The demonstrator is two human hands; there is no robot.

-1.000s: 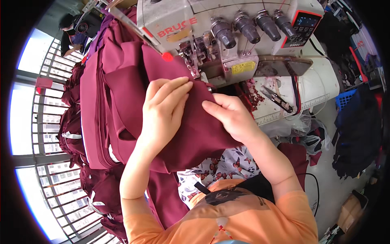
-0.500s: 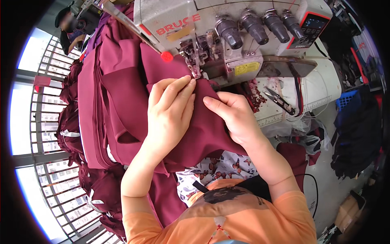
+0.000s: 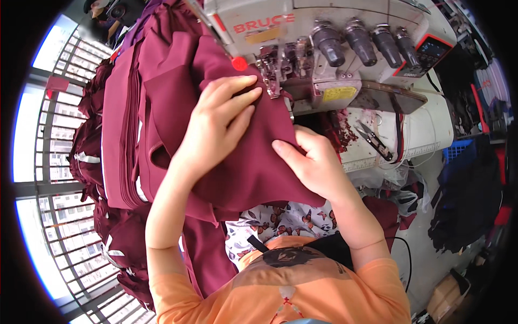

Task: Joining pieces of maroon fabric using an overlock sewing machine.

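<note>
A maroon fabric piece (image 3: 245, 162) lies under the presser foot (image 3: 273, 89) of a grey-white sewing machine (image 3: 302, 16). My left hand (image 3: 218, 121) rests on the cloth left of the foot, fingers stretched out and slightly apart. Closer to me and to the right, my right hand (image 3: 315, 164) pinches the cloth's right edge. Its thumb is on top, and the other fingers are partly hidden. More maroon cloth (image 3: 167, 97) is heaped and folded to the left.
Thread snips (image 3: 373, 141) and dark lint (image 3: 340, 132) lie on the table right of the foot. A phone-like slab (image 3: 391, 98) leans against the machine. Tied maroon bundles (image 3: 86, 154) line the barred window at left. Dark cloth (image 3: 467, 200) hangs at the right.
My left hand has moved farther from me along the cloth, past the foot's left side. The right hand still pinches the edge. The whole view has shifted slightly.
</note>
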